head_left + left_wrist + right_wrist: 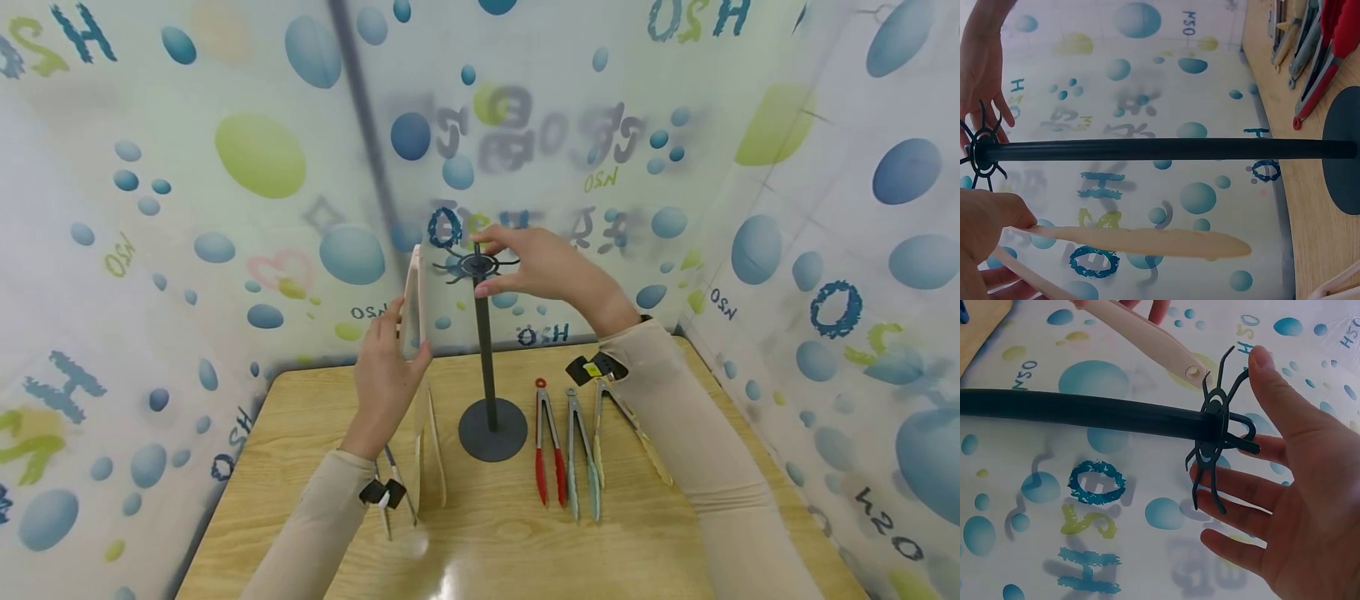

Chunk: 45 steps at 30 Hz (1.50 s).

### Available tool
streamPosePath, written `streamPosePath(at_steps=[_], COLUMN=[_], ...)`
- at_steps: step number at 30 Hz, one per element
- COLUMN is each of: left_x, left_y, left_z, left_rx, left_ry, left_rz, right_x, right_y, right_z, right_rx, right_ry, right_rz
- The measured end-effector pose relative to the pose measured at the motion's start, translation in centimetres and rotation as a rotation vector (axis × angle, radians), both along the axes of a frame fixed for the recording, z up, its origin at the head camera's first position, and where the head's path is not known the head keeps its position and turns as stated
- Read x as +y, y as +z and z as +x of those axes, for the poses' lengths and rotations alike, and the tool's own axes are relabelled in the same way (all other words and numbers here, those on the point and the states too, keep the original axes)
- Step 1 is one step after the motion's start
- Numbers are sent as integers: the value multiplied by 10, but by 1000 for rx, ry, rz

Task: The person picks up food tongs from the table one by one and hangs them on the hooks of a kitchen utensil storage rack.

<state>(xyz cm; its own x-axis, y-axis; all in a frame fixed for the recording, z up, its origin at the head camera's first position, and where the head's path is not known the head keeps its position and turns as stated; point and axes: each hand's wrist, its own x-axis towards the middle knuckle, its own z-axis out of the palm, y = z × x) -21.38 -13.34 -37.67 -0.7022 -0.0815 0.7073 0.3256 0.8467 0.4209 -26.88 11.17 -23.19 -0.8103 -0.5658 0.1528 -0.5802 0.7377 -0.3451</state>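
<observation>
My left hand (386,375) grips pale pink tongs (420,292), held upright left of a black stand (484,350). In the right wrist view, the tongs' holed end (1194,374) is close to the stand's ring of curved hooks (1213,434). My right hand (547,267) is at the top of the stand, its fingers spread loosely around the hooks and top loop. In the right wrist view its thumb (1266,365) is near a hook tip; whether it touches is unclear. One arm of the held tongs (1147,240) shows in the left wrist view.
Right of the round base (492,429) lie red-tipped tongs (550,442), pale-teal-tipped tongs (582,458) and yellow-tipped tongs (630,417). Beige tongs (441,467) and another pair of tongs (397,479) lie on the wooden table (510,550) to the left. Patterned curtains surround it.
</observation>
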Motion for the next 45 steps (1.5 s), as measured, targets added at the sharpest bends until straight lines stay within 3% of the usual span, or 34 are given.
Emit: streamPosePath(at_steps=[9, 24, 45], left_x=[2, 7, 13], left_y=[1, 0, -2], left_z=[1, 0, 0], left_rx=[22, 26, 70], left_ry=[-10, -15, -25], left_rz=[3, 3, -21], right_x=[-8, -11, -12], right_y=[0, -3, -5], right_z=[5, 9, 11], right_rx=[50, 120, 144], right_ry=[-46, -47, -75], right_rz=[16, 13, 11])
